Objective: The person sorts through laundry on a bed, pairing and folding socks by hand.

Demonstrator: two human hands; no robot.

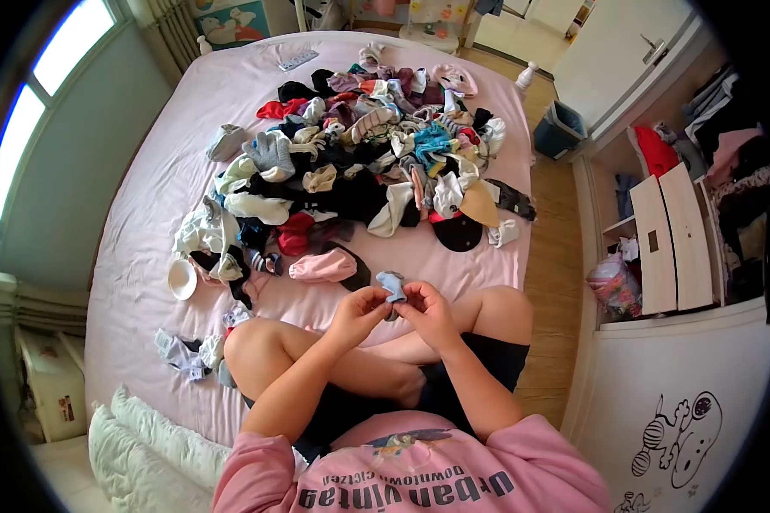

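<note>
Both hands meet in front of my crossed legs, holding a small light-blue sock (391,285) between them. My left hand (361,313) pinches it from one side, and my right hand (427,310) pinches it from the other. Part of the sock sticks up above the fingers, and a darker bit hangs below them. Just beyond my hands lies a pink cloth item (323,266) on the bed. Farther off spreads a large heap of mixed socks and small clothes (342,158).
A white bowl (182,280) and a small sock pile (184,353) lie to the left on the pink bed sheet (137,256). White pillows (145,453) are at lower left. Right of the bed stand a bin (559,130) and an open wardrobe (612,201).
</note>
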